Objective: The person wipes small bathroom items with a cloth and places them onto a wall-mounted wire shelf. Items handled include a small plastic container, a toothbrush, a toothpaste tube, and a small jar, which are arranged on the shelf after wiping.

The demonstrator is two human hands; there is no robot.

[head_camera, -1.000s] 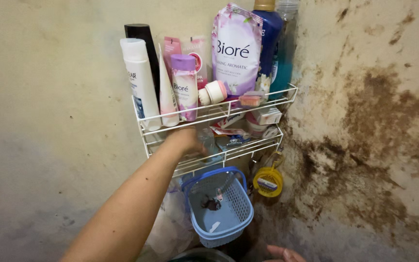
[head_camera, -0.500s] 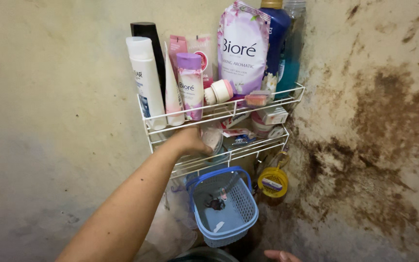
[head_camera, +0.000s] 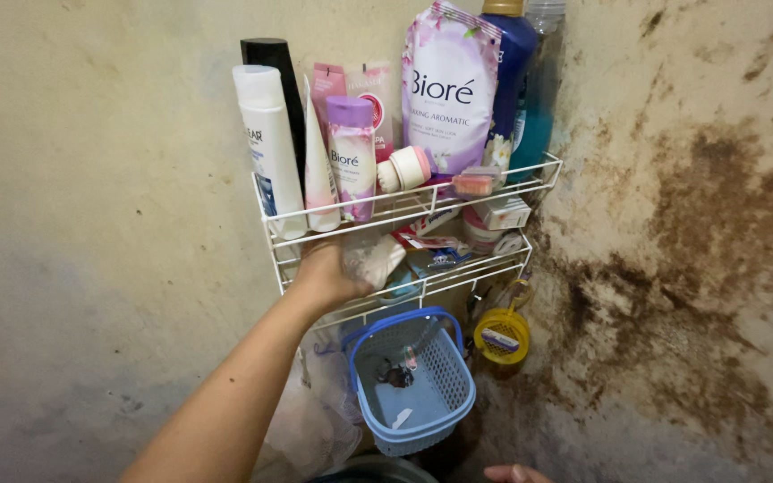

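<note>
My left hand [head_camera: 326, 274] reaches into the lower shelf of a white wire rack [head_camera: 530, 173] on the wall. Its fingers are closed on a crumpled clear plastic wrapper [head_camera: 374, 258], lifted just off the shelf's front rail. Small packets and a tube [head_camera: 431, 253] lie on that shelf to the right of the hand. Only the fingertips of my right hand [head_camera: 515, 472] show at the bottom edge, touching nothing that I can see.
The upper shelf holds a white bottle [head_camera: 266, 134], a black bottle [head_camera: 270, 55], a purple bottle [head_camera: 351, 152], a purple refill pouch [head_camera: 449, 89] and a blue bottle [head_camera: 512, 72]. A blue basket [head_camera: 447, 385] and a yellow round holder [head_camera: 500, 335] hang below. The corner wall [head_camera: 700, 250] is stained dark.
My left hand has closed on the clear wrapper and drawn it back a little to the left, out of the lower shelf. The view has shifted slightly left.
</note>
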